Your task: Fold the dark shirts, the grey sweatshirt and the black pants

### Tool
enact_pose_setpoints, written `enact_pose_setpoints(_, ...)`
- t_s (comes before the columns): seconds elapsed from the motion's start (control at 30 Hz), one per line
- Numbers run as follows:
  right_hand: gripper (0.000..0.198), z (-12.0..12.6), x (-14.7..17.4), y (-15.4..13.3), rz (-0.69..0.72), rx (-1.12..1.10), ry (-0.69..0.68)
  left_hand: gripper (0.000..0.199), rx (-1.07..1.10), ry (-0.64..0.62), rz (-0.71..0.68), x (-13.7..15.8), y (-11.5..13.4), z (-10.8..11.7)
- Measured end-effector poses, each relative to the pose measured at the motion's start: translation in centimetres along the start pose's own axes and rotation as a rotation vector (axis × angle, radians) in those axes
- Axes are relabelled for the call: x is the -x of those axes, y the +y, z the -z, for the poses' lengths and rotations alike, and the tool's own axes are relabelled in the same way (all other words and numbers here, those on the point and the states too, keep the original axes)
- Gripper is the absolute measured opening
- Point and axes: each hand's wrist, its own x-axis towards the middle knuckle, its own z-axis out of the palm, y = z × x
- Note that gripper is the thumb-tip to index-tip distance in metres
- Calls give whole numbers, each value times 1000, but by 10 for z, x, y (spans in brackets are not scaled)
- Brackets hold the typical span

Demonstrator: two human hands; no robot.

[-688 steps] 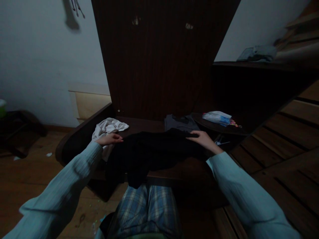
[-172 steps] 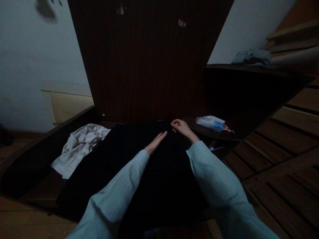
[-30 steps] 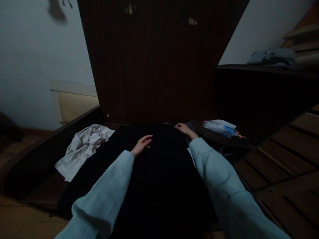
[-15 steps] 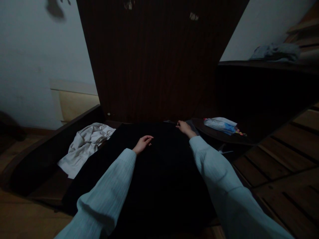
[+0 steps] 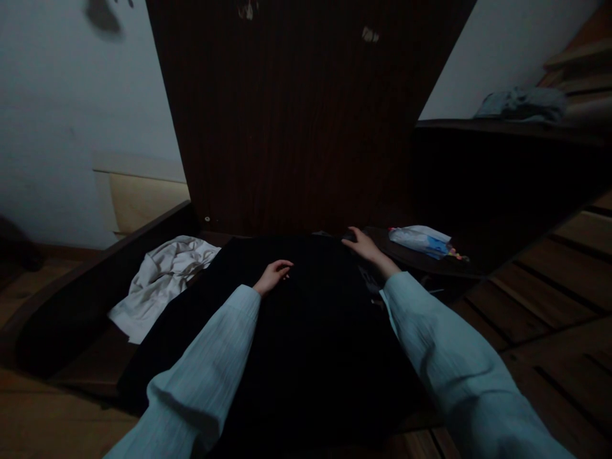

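Observation:
A large black cloth (image 5: pixel 306 331), seemingly a garment, is spread out in front of me; its folds are lost in the dark. My left hand (image 5: pixel 274 276) is on its upper middle, fingers curled in towards the thumb, apparently closed on the cloth; the exact contact is hard to see. At the far right corner lies my right hand (image 5: pixel 366 246), thumb and fingers apart, touching or just above the cloth's edge. A dim greyish patch (image 5: pixel 370 280) shows by the cloth's right side, below that wrist.
A crumpled white cloth (image 5: pixel 167 274) lies to the left, beside a dark raised side board (image 5: pixel 109 280). A white and blue plastic packet (image 5: pixel 421 241) rests at the right. Behind stands a tall dark wooden panel (image 5: pixel 296 127); a grey cloth (image 5: pixel 523 103) is on a ledge.
My right hand has shifted slightly to the right and its fingers have spread. More of the greyish patch shows below its wrist. The left hand stays in place.

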Motion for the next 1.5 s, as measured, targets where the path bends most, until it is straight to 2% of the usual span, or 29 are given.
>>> enact_pose_setpoints(0.13,46,-23,44,-13,204,94,-2,16,3,15,4,1,0,0)
enact_pose_setpoints(0.23,41,-44,71,-18,191,232,-56,16,0,23,23,2,0,1)
enact_pose_setpoints(0.3,42,-50,79,-17,169,298,-84,14,-33,26,14,2,0,1)
enact_pose_setpoints(0.4,44,-43,73,-18,169,348,-157,12,-108,28,-17,1,-1,0)
enact_pose_setpoints(0.47,44,-32,61,-22,168,351,-252,11,-143,23,-27,1,-2,0)
enact_pose_setpoints(0.57,44,-19,41,-35,55,372,-351,11,-193,8,-42,1,-2,-1)
enact_pose_setpoints(0.63,43,-19,32,-45,-52,427,-306,12,-235,1,-56,1,-3,-1)
enact_pose_setpoints(0.7,38,-25,30,-54,-93,492,-190,12,-279,-6,-73,2,-3,-2)
enact_pose_setpoints(0.8,34,-39,34,-60,-76,551,-43,9,-361,-8,-120,4,-2,-3)
enact_pose_setpoints(0.87,37,-45,37,-58,-44,547,-13,8,-479,-4,-182,4,-2,-3)
enact_pose_setpoints(0.93,42,-48,37,-53,-17,525,-50,8,-586,4,-230,4,-1,-4)
enact_pose_setpoints(1.13,61,-49,24,-47,-111,468,-379,11,-641,32,-240,3,-2,-3)
enact_pose_setpoints(1.23,60,-48,21,-56,-131,539,-382,11,-658,24,-243,3,-3,-4)
enact_pose_setpoints(1.33,57,-49,26,-71,-93,630,-288,14,-682,16,-267,2,-4,-4)
enact_pose_setpoints(1.4,58,-52,31,-79,-48,601,-250,19,-720,33,-277,2,-6,-4)
enact_pose_setpoints(1.5,63,-59,39,-85,-71,493,-329,22,-814,56,-265,3,-10,-4)
